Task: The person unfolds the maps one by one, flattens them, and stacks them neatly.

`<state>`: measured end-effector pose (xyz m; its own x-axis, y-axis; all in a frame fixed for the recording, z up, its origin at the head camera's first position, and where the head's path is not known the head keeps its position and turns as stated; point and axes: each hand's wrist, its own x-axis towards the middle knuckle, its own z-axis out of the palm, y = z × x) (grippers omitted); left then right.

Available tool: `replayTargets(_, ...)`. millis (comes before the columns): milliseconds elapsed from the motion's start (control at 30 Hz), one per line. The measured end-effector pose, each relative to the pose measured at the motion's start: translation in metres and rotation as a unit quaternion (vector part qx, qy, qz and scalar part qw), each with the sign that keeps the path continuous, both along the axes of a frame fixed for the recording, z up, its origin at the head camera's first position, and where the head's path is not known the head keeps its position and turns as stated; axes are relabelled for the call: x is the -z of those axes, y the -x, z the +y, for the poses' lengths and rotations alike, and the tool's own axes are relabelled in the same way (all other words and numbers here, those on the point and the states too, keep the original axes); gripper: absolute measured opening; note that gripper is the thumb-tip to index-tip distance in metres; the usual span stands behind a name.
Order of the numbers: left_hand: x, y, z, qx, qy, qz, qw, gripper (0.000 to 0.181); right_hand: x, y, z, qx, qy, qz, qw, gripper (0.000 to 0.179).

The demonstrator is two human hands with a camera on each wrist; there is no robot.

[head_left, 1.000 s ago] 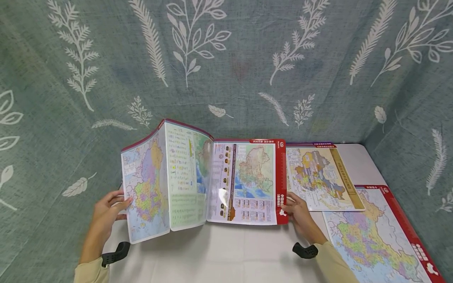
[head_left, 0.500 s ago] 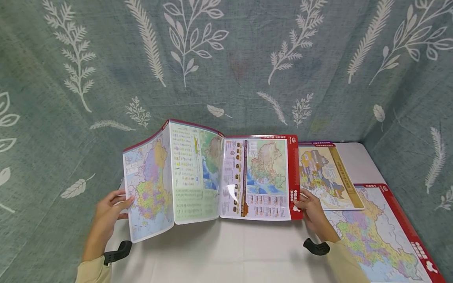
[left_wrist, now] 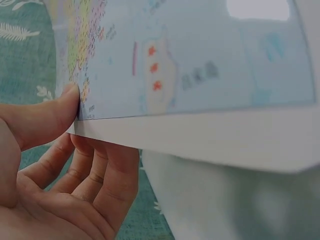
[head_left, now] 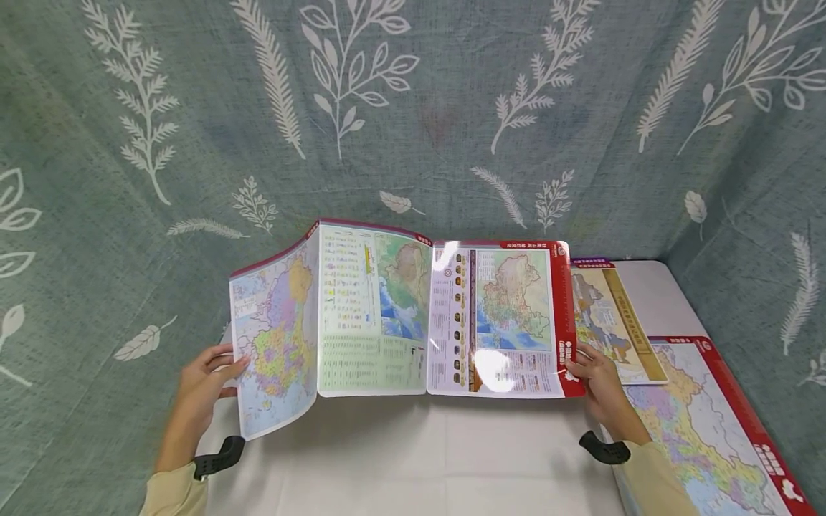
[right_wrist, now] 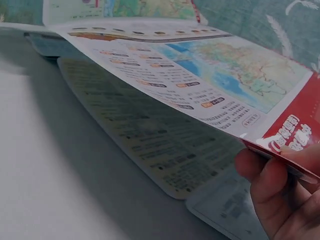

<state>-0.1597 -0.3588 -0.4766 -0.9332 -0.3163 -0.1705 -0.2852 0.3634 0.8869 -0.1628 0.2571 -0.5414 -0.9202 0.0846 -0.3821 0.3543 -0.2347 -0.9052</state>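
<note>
A glossy fold-out map point(head_left: 373, 308) hangs spread between both hands in the head view, its panels standing at angles along the creases. Its left panel carries a coloured map, the middle a green chart, and the right a map with text and a red edge strip. My left hand point(head_left: 209, 380) pinches the left edge, thumb on the printed face and fingers behind, as the left wrist view shows. My right hand point(head_left: 600, 376) pinches the red edge near its lower corner. In the right wrist view a shaded text panel point(right_wrist: 145, 140) shows below the lifted map.
To the right, a tan map point(head_left: 635, 337) lies partly behind the held one. Another map with a red border point(head_left: 703, 423) lies nearer the front right, partly under my right sleeve. All are on a white tabletop point(head_left: 413, 459), with a patterned green curtain point(head_left: 439, 129) around it.
My right hand has moved right with the red edge, pulling the folded map wider. Its middle and right panels have flattened. My left hand has shifted slightly right, still pinching the left edge.
</note>
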Motion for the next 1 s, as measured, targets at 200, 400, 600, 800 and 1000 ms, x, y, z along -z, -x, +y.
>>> replayTargets(200,0.002,0.003,0.003,-0.005,-0.004,0.000,1.0000,0.061,-0.002,-0.003,0.016,0.012,0.013,0.007,0.9998,0.062)
replayTargets(400,0.000,0.010,0.009,-0.002,0.002,-0.006,1.0000,0.062,-0.007,-0.004,0.032,0.025,0.034,0.028,0.9987,0.054)
replayTargets(600,-0.001,0.022,0.013,0.003,0.006,-0.015,0.9999,0.062,-0.015,-0.004,0.047,0.040,0.030,0.044,0.9978,0.064)
replayTargets(800,0.001,0.035,0.017,0.003,0.010,-0.013,0.9999,0.063,-0.024,-0.004,0.064,0.046,0.041,0.079,0.9949,0.067)
replayTargets(1000,0.008,0.054,0.020,-0.015,-0.013,-0.023,0.9995,0.061,-0.031,-0.003,0.081,0.061,0.069,0.113,0.9892,0.044)
